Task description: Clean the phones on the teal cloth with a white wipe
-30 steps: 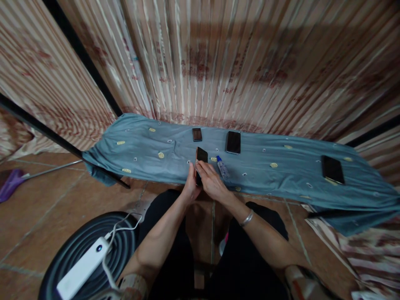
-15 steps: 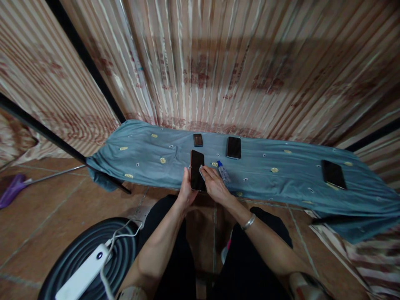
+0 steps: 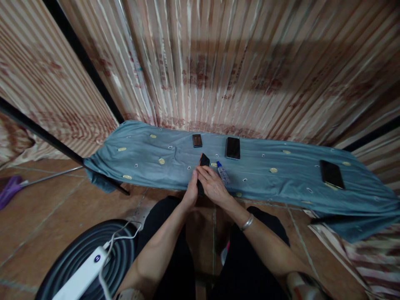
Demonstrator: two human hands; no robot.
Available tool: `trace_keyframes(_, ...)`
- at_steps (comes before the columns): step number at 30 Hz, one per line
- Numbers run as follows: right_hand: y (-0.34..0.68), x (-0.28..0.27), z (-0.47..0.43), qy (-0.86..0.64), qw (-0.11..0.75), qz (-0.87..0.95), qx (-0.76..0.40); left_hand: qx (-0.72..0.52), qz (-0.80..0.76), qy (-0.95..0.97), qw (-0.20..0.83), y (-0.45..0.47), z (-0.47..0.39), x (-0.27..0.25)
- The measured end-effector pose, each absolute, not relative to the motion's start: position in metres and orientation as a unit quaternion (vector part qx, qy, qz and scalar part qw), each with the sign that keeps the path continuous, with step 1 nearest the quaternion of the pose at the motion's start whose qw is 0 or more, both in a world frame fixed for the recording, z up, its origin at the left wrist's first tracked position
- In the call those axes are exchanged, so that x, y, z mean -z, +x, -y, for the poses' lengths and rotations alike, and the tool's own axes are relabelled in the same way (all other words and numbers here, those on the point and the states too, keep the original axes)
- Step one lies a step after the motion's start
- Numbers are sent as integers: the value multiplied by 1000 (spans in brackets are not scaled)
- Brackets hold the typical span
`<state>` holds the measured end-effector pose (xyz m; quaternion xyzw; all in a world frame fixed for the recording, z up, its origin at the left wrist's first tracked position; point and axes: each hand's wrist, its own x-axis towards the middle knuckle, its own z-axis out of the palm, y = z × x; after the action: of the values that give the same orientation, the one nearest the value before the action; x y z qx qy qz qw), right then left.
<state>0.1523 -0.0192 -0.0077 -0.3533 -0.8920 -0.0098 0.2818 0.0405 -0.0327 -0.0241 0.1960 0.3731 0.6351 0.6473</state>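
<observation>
A dark smartphone [image 3: 204,159] is held tilted over the near edge of the cloth-covered table, mostly hidden behind my hands. My left hand [image 3: 190,193] is closed around its left side, thumb along the edge. Across the phone lies my right hand [image 3: 213,186], fingers curled over its right side and meeting the left thumb; the small pale cloth it held a moment ago is hidden under them. A small clear bottle with a blue cap [image 3: 223,173] lies just right of my right hand. Beyond it is a second phone [image 3: 233,148], and a small dark rectangular item [image 3: 197,141] sits behind the held phone.
Another phone [image 3: 331,174] rests towards the right end of the blue patterned cloth [image 3: 256,166]. Dark poles stand at the left. A white power strip [image 3: 83,273] with cables lies on a round black ridged stool [image 3: 120,250] at lower left. A purple broom [image 3: 11,191] is on the floor.
The phone has been turned, so its screen no longer faces me flat. My right hand has moved left over it, and the pale cloth has gone out of sight.
</observation>
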Motion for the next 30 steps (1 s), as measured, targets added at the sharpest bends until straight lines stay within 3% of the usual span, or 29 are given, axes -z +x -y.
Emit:
trace_keyframes(7, 163, 4, 3, -408, 253, 877, 34, -551, -486, 395, 552, 35, 37, 24)
trace_keyframes(15, 179, -1, -24, -454, 309, 836, -10, -531, -449, 380, 610, 40, 44, 16)
trace_keyframes(24, 196, 2, -44, -476, 415, 734, -251, -508, -422, 287, 694, 31, 51, 9)
trace_keyframes(30, 186, 5, -53, -458, 533, 530, -474, -497, -371, 239, 747, 29, 53, -2)
